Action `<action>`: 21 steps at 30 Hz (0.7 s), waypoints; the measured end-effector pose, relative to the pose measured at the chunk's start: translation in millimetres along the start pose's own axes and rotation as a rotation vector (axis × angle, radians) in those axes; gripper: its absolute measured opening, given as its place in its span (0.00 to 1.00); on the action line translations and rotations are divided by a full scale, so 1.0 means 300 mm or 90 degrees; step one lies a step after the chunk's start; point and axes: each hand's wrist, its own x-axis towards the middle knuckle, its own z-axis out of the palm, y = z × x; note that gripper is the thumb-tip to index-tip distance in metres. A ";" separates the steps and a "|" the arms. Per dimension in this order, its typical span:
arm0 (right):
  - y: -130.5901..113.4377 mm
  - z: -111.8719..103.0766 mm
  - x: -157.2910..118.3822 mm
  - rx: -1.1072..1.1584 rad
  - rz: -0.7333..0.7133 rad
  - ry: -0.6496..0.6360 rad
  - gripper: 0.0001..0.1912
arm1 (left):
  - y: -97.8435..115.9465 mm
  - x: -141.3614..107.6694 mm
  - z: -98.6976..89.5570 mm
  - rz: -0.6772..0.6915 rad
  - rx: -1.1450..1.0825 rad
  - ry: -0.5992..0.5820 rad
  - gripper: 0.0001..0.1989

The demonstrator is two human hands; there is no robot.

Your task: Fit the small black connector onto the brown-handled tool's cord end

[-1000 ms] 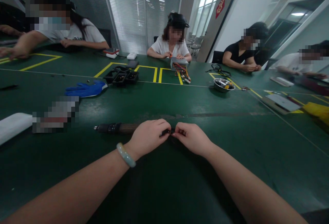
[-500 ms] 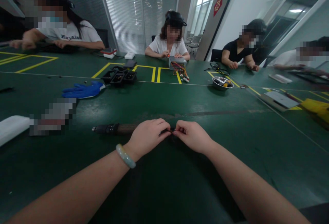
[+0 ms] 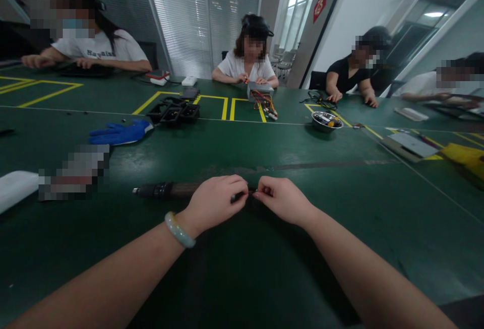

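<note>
My left hand (image 3: 221, 199) and my right hand (image 3: 282, 199) face each other low over the green table, thumb and fingertips pinched on both. Between the fingertips is something small and dark, too small to name. Behind my left hand lies a dark tool shaped like an electric screwdriver (image 3: 162, 190), with a bright metal tip pointing left. Its right part is hidden by the left hand, so I cannot tell whether the small dark piece joins it. A pale green bangle (image 3: 180, 230) circles my left wrist.
Left are a blue glove (image 3: 121, 132), a blurred-out flat item (image 3: 77, 173) and a white object (image 3: 18, 188). Farther back lie black parts (image 3: 174, 111), a grey box with coloured wires (image 3: 260, 90) and a metal bowl (image 3: 327, 123). Several people sit across the table (image 3: 212, 152).
The gap between my fingertips is slightly wider, my left hand having shifted a little left. Across the table, the hands of the person in black have moved left.
</note>
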 end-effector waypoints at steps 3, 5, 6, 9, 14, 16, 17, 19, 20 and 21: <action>-0.001 -0.001 0.000 0.005 0.009 -0.007 0.07 | 0.002 0.000 0.001 -0.015 0.005 0.002 0.06; -0.002 0.000 0.000 0.003 0.013 -0.009 0.07 | 0.006 0.000 0.002 -0.036 0.013 0.012 0.09; -0.003 0.000 -0.001 0.002 0.015 -0.009 0.07 | 0.008 0.000 0.002 -0.043 0.016 0.015 0.11; -0.008 0.002 -0.002 -0.007 0.023 -0.005 0.07 | 0.015 -0.001 0.001 -0.042 0.018 0.011 0.14; -0.033 0.011 -0.004 -0.035 0.043 0.020 0.05 | 0.014 -0.008 0.007 -0.052 0.016 0.022 0.20; -0.046 0.023 -0.004 -0.057 0.047 0.033 0.09 | 0.008 -0.013 0.014 -0.057 0.011 0.031 0.23; -0.051 0.031 -0.004 -0.067 0.047 0.037 0.09 | 0.004 -0.015 0.018 -0.056 0.008 0.035 0.24; -0.060 0.049 -0.004 -0.082 0.054 0.041 0.10 | -0.004 -0.019 0.022 -0.044 0.002 0.042 0.25; -0.063 0.057 -0.004 -0.089 0.060 0.043 0.10 | -0.007 -0.021 0.024 -0.036 0.000 0.043 0.26; -0.067 0.065 -0.003 -0.099 0.068 0.047 0.11 | -0.009 -0.022 0.024 -0.028 -0.002 0.043 0.26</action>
